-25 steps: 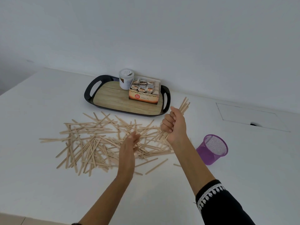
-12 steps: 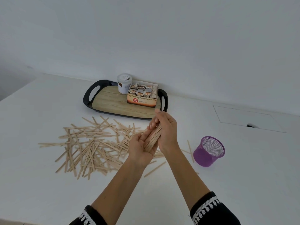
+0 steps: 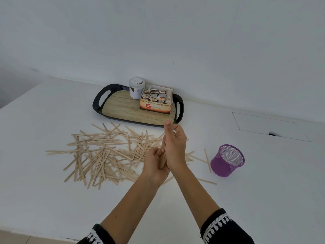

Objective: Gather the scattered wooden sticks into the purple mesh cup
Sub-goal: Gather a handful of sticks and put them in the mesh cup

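Overhead, white table (image 3: 52, 199), plain white wall (image 3: 158, 41)

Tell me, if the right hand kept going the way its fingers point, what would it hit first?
Probably the tray: the right hand points up and away, toward its near right rim, with the tea box just behind. Depth is hard to judge.

Both hands meet above the white surface (image 3: 52, 199), left hand (image 3: 153, 167) and right hand (image 3: 175, 147) clasping a bundle of sticks (image 3: 163, 158) between them, scattered sticks (image 3: 102, 154) beneath, purple mesh cup (image 3: 226, 161) upright nearby.
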